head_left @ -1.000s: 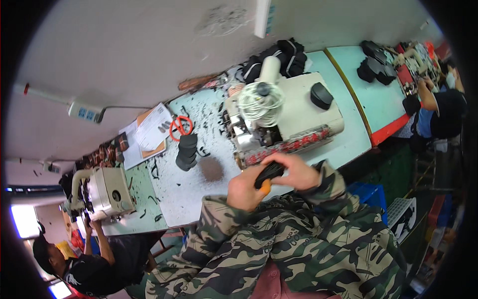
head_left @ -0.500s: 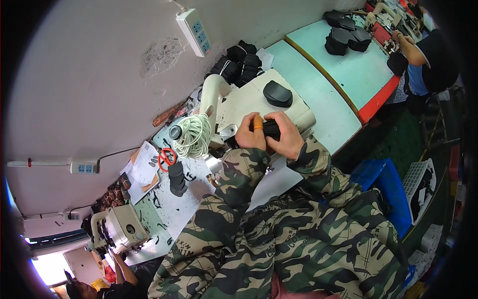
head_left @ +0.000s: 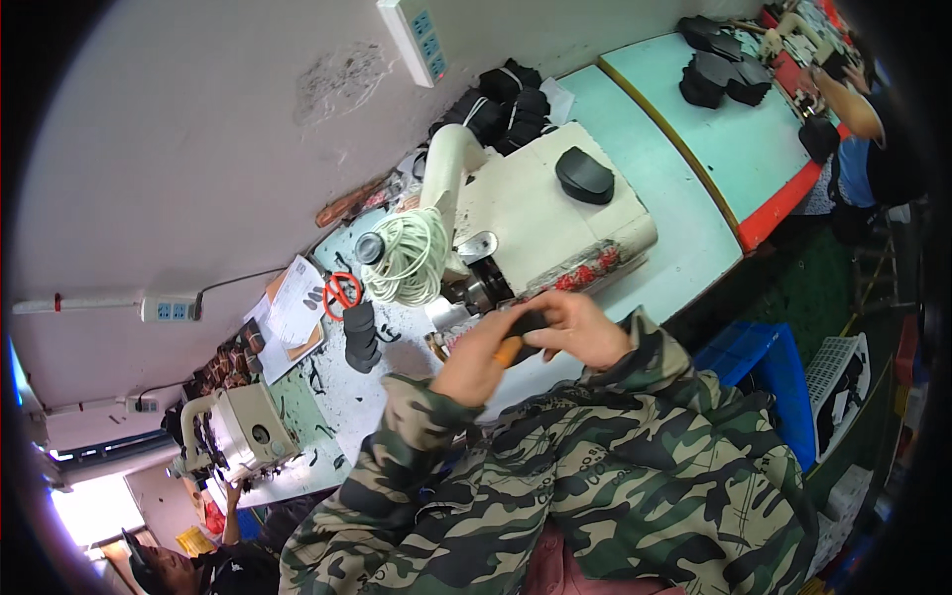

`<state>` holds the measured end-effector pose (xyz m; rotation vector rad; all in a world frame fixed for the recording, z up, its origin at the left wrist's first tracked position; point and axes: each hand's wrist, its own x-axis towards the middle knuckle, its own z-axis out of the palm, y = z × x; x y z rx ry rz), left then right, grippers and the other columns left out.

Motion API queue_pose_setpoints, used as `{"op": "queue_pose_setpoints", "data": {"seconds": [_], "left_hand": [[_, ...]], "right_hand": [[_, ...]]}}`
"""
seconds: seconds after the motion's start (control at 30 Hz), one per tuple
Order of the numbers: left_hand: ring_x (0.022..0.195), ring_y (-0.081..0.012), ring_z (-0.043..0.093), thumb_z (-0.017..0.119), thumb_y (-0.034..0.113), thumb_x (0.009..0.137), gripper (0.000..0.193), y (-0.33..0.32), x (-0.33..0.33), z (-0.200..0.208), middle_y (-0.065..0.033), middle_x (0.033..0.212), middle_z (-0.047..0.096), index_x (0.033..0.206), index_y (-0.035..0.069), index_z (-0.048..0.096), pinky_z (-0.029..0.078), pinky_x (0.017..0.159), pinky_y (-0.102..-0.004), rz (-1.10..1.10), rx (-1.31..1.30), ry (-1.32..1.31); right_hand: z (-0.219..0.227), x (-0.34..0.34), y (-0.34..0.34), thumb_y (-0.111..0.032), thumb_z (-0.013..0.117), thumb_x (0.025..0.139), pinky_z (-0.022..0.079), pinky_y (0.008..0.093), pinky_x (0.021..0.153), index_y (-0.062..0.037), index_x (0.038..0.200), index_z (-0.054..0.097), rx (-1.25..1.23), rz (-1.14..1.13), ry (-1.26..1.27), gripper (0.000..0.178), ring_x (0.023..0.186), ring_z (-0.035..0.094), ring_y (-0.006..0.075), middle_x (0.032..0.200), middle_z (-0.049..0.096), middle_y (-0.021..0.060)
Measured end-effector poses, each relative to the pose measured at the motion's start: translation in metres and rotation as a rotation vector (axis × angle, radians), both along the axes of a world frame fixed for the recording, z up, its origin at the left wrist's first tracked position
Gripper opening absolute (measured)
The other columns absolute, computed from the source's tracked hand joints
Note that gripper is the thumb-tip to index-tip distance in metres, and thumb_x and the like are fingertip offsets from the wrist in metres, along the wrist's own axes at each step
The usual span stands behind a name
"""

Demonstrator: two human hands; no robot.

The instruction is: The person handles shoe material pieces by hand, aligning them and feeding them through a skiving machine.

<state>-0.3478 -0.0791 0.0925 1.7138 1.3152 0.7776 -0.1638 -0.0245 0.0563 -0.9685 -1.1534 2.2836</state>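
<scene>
My left hand (head_left: 480,355), with an orange finger cover on one finger, and my right hand (head_left: 587,333) meet in front of the cream sewing machine (head_left: 540,213). Between them they grip a small black fabric piece (head_left: 533,322), mostly hidden by the fingers. Both hands are closed around it, just in front of the machine's metal working end (head_left: 484,288). On top of the machine lies a stack of black curved pieces (head_left: 585,177). Another black stack (head_left: 361,339) sits on the table to the left of my hands.
A coil of pale cord (head_left: 409,258) hangs by the machine's arm. Left of it are orange-handled scissors (head_left: 342,296), papers (head_left: 296,305) and black scraps. Tied black bundles (head_left: 506,104) stand behind. A blue crate (head_left: 759,367) is at right; co-workers sit at far right and lower left.
Both hands have come down and nearer to my body with the black piece, off the machine's front side. The view has shifted slightly, and my left wrist has moved away from the machine's working end.
</scene>
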Motion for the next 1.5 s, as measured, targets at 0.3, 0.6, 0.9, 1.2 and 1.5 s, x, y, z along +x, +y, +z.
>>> {"op": "queue_pose_setpoints", "data": {"seconds": [0.3,0.6,0.9,1.2,1.5], "left_hand": [[0.088,-0.0139,0.060,0.058,0.015,0.088,0.023,0.043,-0.104,-0.014,-0.0067,0.095,0.067,0.106,0.003,0.065,0.047,0.079,-0.0269,0.077,-0.847,0.104],[0.098,-0.0164,0.058,0.060,0.015,0.087,0.026,0.058,-0.095,-0.007,-0.0075,0.104,0.065,0.110,0.004,0.063,0.044,0.087,-0.0290,-0.099,-0.436,0.207],[0.101,-0.0174,0.057,0.061,0.015,0.086,0.028,0.051,-0.102,-0.002,-0.0077,0.108,0.064,0.112,0.004,0.062,0.043,0.090,-0.0297,-0.087,-0.495,0.086],[0.104,-0.0184,0.055,0.062,0.015,0.086,0.030,0.053,-0.090,-0.011,-0.0079,0.111,0.063,0.114,0.004,0.060,0.041,0.092,-0.0303,-0.086,-0.253,0.146],[0.110,-0.0273,0.053,0.064,0.014,0.080,0.040,0.049,-0.092,-0.001,-0.0142,0.118,0.059,0.119,0.004,0.057,0.040,0.096,-0.0354,-0.072,-0.365,0.207]], "right_hand": [[0.033,-0.039,0.043,-0.027,0.068,0.075,0.049,0.0378,0.061,-0.0014,0.092,0.061,1.028,0.426,-0.513,0.031,0.067,0.063,0.0306,0.075,0.066,0.0113],[0.032,-0.046,0.071,-0.021,0.070,0.069,0.048,0.0412,0.074,-0.0092,0.093,0.063,1.246,0.717,-0.792,0.027,0.087,0.059,0.0297,0.088,0.060,0.0114],[0.028,-0.047,0.068,-0.018,0.068,0.073,0.046,0.0428,0.075,-0.0067,0.090,0.063,1.259,0.598,-0.685,0.021,0.083,0.057,0.0352,0.085,0.060,0.0128],[0.030,-0.045,0.073,-0.015,0.066,0.074,0.045,0.0420,0.078,-0.0059,0.092,0.063,1.249,0.651,-0.553,0.021,0.087,0.056,0.0344,0.087,0.059,0.0123],[0.028,-0.040,0.077,-0.015,0.066,0.074,0.044,0.0414,0.080,-0.0066,0.096,0.061,1.236,0.631,-0.538,0.024,0.092,0.054,0.0327,0.089,0.059,0.0111]]}}
